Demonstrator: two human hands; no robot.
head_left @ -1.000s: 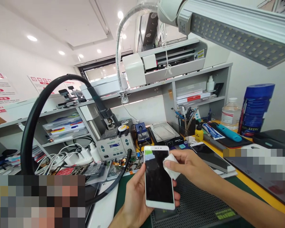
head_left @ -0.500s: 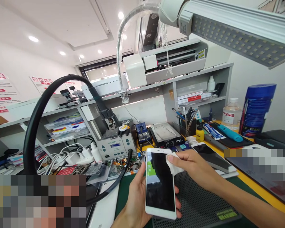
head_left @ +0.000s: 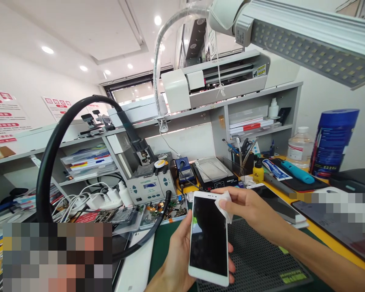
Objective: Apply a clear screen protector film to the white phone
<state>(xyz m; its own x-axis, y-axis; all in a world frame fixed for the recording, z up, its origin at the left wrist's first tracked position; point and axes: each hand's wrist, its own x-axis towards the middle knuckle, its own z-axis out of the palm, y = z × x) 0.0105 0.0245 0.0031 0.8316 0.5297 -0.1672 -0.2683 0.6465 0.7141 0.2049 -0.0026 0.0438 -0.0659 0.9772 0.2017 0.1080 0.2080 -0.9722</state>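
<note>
A white smartphone [head_left: 209, 239] with a dark, reflecting screen is held upright and slightly tilted above the bench. My left hand [head_left: 180, 251] wraps around it from behind, thumb along the left edge and fingertips showing past the right edge. At the phone's top right corner, my right hand [head_left: 242, 205] pinches a white wipe [head_left: 225, 206] against the glass. Part of the wipe hangs over the phone's right edge. Beneath the phone lies a dark perforated mat [head_left: 255, 259] on a green work surface [head_left: 159, 243].
Behind the phone stand a grey hot-air station [head_left: 150, 184], a tray of small parts [head_left: 164, 213] and a blue soldering unit [head_left: 184, 168]. A black hose [head_left: 48, 154] arches at left. Another phone [head_left: 275, 202] lies at right, near a yellow bottle [head_left: 258, 172]. An LED lamp [head_left: 310, 44] hangs overhead.
The right hand's fingers have shifted over the phone's top edge, with the wipe now folded around the top right corner. The phone appears slightly lower and farther right as the view shifts.
</note>
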